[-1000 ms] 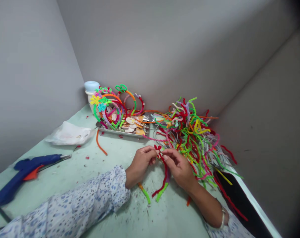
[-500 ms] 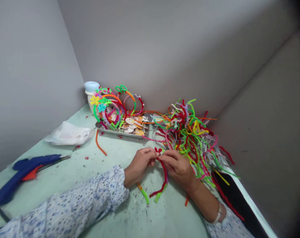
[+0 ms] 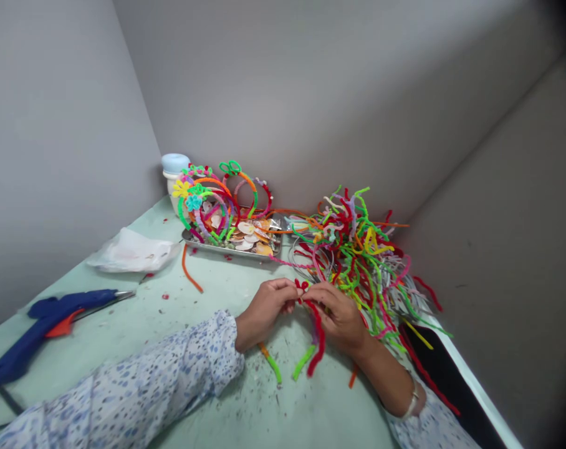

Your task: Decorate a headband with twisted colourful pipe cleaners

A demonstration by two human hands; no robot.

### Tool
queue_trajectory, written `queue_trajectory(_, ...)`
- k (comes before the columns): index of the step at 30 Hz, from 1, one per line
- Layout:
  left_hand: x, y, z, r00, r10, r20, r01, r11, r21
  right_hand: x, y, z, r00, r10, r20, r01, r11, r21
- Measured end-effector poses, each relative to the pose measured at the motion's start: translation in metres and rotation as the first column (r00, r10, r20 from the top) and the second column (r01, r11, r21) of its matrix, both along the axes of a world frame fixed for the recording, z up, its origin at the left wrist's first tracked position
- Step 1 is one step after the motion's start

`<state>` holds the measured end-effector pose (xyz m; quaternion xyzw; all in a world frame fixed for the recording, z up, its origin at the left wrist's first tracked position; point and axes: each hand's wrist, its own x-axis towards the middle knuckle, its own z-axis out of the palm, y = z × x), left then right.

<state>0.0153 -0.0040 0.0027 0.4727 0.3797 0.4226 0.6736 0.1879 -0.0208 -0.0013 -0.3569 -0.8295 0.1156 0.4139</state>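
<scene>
My left hand (image 3: pixel 270 307) pinches a red pipe cleaner (image 3: pixel 317 349), whose upper part is bent into small loops between my fingertips. From the other side, my right hand (image 3: pixel 341 317) closes thumb and fingers on the same pipe cleaner, and its loose red end hangs below. Beside that end hangs a green and purple fuzzy-wrapped strip (image 3: pixel 303 363); its upper part is hidden by my fingers. Another strip (image 3: pixel 270 363), orange and green, shows below my left wrist; whether it joins the held piece I cannot tell.
A metal tray (image 3: pixel 231 251) holds shell-like pieces, with colourful fuzzy headbands (image 3: pixel 208 206) on it. Behind stands a blue-lidded jar (image 3: pixel 175 165). Pipe cleaners (image 3: pixel 367 255) are heaped on the right. A plastic bag (image 3: pixel 133 252) and a blue glue gun (image 3: pixel 58 308) lie left.
The red pipe cleaner's loose end has swung from the left of the green strip to its right. Both hands stay nearly in place, still pinching.
</scene>
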Motion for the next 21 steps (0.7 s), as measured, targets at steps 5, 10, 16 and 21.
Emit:
queue_trajectory(5,0.001,-0.001,-0.001,1.0,0.009,0.017,-0.009,1.0,0.008,-0.008,-0.003,0.003,0.984,-0.083,-0.16,0.056,0.984,-0.171)
queue_trajectory(10,0.001,-0.002,0.0,0.999,-0.006,-0.041,0.007,1.0,0.018,-0.015,-0.006,0.002,0.932,-0.241,-0.271,0.127,0.917,-0.378)
queue_trajectory(16,0.002,-0.003,0.0,0.994,0.038,-0.1,-0.033,0.998,0.059,-0.018,-0.007,-0.002,0.918,-0.351,-0.184,0.277,0.9,-0.336)
queue_trajectory(21,0.002,-0.003,-0.001,0.989,0.065,-0.132,-0.053,0.994,0.093,-0.023,-0.007,-0.003,0.88,-0.454,-0.139,0.413,0.877,-0.247)
